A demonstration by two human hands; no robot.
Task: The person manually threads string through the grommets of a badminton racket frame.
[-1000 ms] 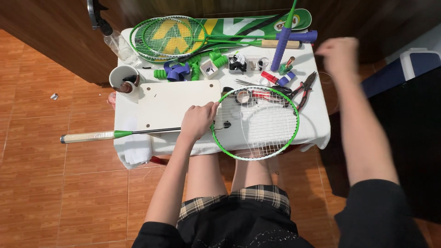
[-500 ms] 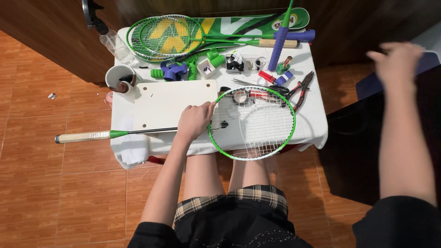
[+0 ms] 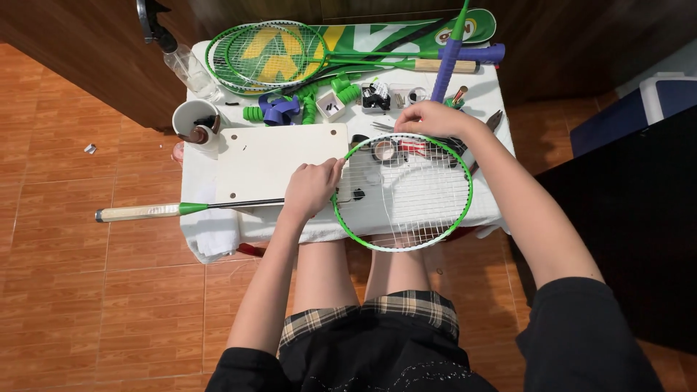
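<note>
A green-framed racket (image 3: 466,210) lies across a small white-covered table (image 3: 218,225), its pale handle (image 3: 138,213) sticking out to the left. My left hand (image 3: 311,190) grips the racket where the shaft meets the head. At the far rim of the head my right hand (image 3: 433,119) rests with its fingers curled down among small tools (image 3: 383,128). Whether they pinch a string or a tool is hidden. My knees show under the strung head.
A white board (image 3: 276,161) lies left of the head. Behind it are a cup (image 3: 193,119), a clear bottle (image 3: 190,69), green and blue grip rolls (image 3: 290,107), two green rackets (image 3: 265,52) and a purple-gripped racket (image 3: 451,52). A blue box (image 3: 653,101) stands at right.
My right hand came down from the air at the right and now sits on the racket head's far rim. The left hand and racket stayed put.
</note>
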